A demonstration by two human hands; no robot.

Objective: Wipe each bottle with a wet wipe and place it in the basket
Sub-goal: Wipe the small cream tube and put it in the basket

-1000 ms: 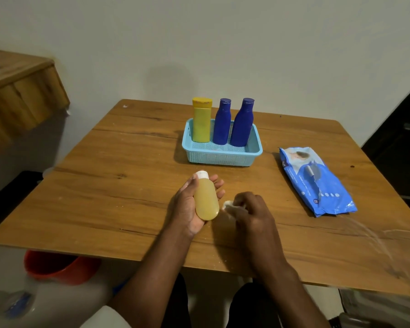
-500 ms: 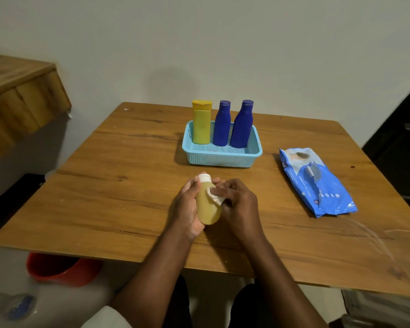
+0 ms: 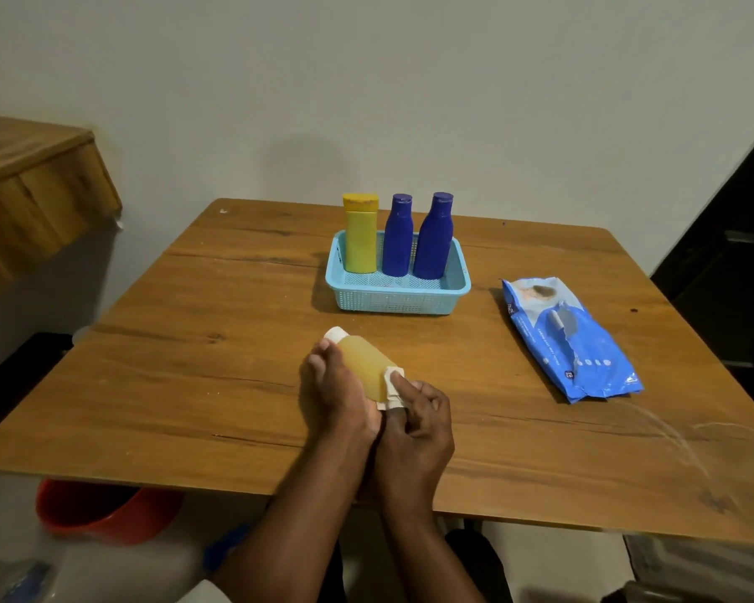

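My left hand [image 3: 334, 398] holds a small amber bottle [image 3: 364, 363] with a white cap, tilted with the cap pointing away and to the left, just above the table's near middle. My right hand [image 3: 414, 424] presses a folded white wet wipe [image 3: 392, 385] against the bottle's lower end. Behind them a light blue basket [image 3: 397, 298] holds a yellow bottle [image 3: 360, 239] and two dark blue bottles [image 3: 398, 237] [image 3: 432, 239], all upright in a row at its back.
A blue pack of wet wipes [image 3: 571, 341] lies flat to the right of the basket. The wooden table [image 3: 170, 341] ends near my body. A red bucket [image 3: 101, 509] sits on the floor below left, and a wooden ledge [image 3: 27, 189] juts out at far left.
My right hand brought the wipe onto the bottle near its cap, then slid it down to the bottle's lower end. The left hand kept holding the bottle.
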